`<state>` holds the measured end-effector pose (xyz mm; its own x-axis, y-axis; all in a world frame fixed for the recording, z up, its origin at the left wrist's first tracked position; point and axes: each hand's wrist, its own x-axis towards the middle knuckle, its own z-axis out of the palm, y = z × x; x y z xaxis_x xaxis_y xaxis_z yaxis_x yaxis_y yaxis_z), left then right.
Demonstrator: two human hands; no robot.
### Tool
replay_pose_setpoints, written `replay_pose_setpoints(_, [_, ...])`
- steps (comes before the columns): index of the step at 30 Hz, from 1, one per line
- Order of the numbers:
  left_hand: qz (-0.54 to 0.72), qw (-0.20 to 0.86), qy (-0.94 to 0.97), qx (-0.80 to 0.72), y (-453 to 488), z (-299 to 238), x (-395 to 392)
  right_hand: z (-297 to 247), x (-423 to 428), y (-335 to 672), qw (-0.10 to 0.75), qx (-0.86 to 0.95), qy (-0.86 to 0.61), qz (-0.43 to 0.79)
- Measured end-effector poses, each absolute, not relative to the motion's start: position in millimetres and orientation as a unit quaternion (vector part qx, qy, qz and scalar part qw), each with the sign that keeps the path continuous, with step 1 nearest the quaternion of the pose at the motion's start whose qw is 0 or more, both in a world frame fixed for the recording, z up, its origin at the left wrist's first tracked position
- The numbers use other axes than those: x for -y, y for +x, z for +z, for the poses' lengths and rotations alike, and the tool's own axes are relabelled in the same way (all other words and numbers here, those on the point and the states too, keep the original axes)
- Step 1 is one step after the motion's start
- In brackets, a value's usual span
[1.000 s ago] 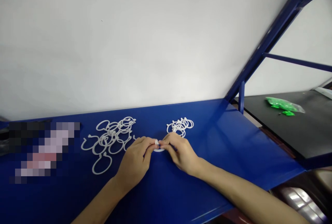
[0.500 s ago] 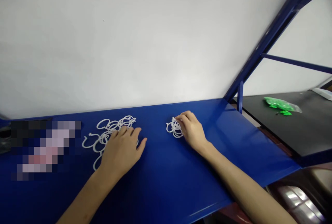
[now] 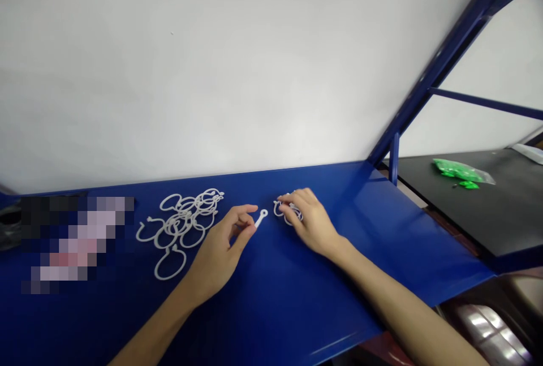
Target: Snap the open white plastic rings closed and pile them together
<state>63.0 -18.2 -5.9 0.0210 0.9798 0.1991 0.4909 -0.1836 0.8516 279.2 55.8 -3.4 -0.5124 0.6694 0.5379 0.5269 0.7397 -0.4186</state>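
Note:
My left hand pinches one white plastic ring between thumb and fingers and holds it edge-on just above the blue shelf. To its left lies a loose pile of open white rings. My right hand rests with curled fingers on a smaller heap of closed white rings, covering most of it. I cannot make out whether its fingers grip any ring.
A white wall stands behind the shelf. A pixelated patch covers the shelf's left part. A blue slanted frame post rises at the right. Beyond it a black shelf carries a bag of green parts.
The hands, joined on one ring a second ago, parted. The right hand went to the small heap. The left reached into the left pile and came back holding a ring.

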Motion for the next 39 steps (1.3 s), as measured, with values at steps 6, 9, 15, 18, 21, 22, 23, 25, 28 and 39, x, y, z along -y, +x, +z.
replay_pose_setpoints(6, [0.457, 0.491, 0.552, -0.495, 65, -9, 18, -13, -34, 260, 0.331, 0.822, -0.324, 0.330])
replay_pose_setpoints(9, [0.486, 0.553, 0.492, -0.465, 70, -15, 17, -17, -34, 256, 0.363, 0.791, -0.348, 0.350])
replay_pose_setpoints(15, [0.519, 0.532, 0.459, -0.487, 77, -25, 15, -20, -31, 252, 0.352, 0.772, -0.314, 0.426])
replay_pose_setpoints(18, [0.486, 0.481, 0.498, -0.533, 75, -27, 14, -23, -30, 252, 0.362, 0.790, -0.312, 0.384])
replay_pose_setpoints(21, [0.459, 0.414, 0.543, -0.568, 75, -27, 16, -26, -30, 254, 0.380, 0.810, -0.292, 0.338])
replay_pose_setpoints(22, [0.458, 0.388, 0.558, -0.573, 75, -27, 16, -26, -30, 255, 0.385, 0.817, -0.282, 0.324])
replay_pose_setpoints(23, [0.457, 0.360, 0.574, -0.576, 75, -27, 17, -26, -30, 256, 0.387, 0.825, -0.271, 0.310])
replay_pose_setpoints(25, [0.454, 0.304, 0.607, -0.577, 76, -28, 19, -25, -29, 257, 0.384, 0.842, -0.249, 0.286])
replay_pose_setpoints(28, [0.441, 0.228, 0.653, -0.572, 75, -30, 20, -23, -28, 259, 0.369, 0.863, -0.234, 0.254])
replay_pose_setpoints(39, [0.416, 0.148, 0.715, -0.543, 76, -34, 18, -25, -31, 260, 0.342, 0.896, -0.234, 0.157])
